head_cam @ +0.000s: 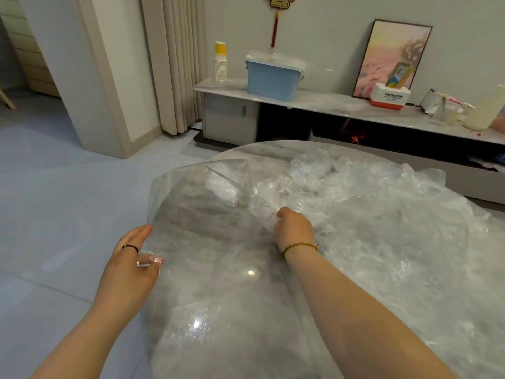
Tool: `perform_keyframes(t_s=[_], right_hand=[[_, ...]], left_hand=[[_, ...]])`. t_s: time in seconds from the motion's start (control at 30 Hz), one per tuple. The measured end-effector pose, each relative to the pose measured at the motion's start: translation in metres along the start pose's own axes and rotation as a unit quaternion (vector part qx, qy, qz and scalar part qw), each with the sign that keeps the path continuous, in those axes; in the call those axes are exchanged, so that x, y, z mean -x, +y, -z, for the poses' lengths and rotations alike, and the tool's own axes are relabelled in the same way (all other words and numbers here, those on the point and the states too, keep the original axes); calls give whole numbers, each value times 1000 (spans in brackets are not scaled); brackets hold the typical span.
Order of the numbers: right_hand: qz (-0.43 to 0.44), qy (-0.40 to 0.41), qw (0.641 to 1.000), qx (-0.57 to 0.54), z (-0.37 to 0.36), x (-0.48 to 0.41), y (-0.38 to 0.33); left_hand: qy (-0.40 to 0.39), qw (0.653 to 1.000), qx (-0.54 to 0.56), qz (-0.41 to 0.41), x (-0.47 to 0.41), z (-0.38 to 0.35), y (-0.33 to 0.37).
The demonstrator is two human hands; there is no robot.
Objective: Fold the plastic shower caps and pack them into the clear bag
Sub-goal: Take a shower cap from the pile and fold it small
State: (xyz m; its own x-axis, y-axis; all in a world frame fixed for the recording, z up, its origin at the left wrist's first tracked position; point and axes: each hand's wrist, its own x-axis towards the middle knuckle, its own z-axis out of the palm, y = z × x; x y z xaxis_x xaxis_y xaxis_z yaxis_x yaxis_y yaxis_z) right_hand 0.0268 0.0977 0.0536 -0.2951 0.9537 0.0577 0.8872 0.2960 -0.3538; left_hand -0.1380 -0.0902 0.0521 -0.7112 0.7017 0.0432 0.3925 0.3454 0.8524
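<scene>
A large clear bag (191, 203) is held up over the left part of the round marble table (259, 149). My left hand (131, 258) pinches its near left edge between thumb and fingers. My right hand (293, 228) is curled round crumpled clear plastic at the bag's middle, and I cannot tell whether it grips the bag's edge or a shower cap. A pile of crumpled plastic shower caps (355, 192) covers the table to the right and behind. Some crumpled plastic (221, 187) shows through the bag's wall.
A low marble cabinet (328, 105) runs along the far wall with a blue lidded bin (273, 77), stacked paper cups (220, 64), a framed picture (390, 58) and a white and red box (389, 98). Tiled floor (54, 187) lies left of the table.
</scene>
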Motion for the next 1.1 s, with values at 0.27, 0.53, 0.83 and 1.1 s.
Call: perform_keyframes(t_s=[0.27, 0.53, 0.83, 1.1], right_hand=[[-55, 204, 893, -396, 76, 27, 21], [-31, 210, 865, -454, 117, 129, 62], [-5, 234, 876, -422, 120, 191, 105], [306, 212, 920, -126, 46, 220, 109]], left_hand=[[-39, 999, 6, -23, 7, -15, 6], [-23, 997, -74, 24, 31, -3, 17], [34, 991, -127, -31, 62, 12, 39], [-303, 934, 128, 140, 117, -38, 74]])
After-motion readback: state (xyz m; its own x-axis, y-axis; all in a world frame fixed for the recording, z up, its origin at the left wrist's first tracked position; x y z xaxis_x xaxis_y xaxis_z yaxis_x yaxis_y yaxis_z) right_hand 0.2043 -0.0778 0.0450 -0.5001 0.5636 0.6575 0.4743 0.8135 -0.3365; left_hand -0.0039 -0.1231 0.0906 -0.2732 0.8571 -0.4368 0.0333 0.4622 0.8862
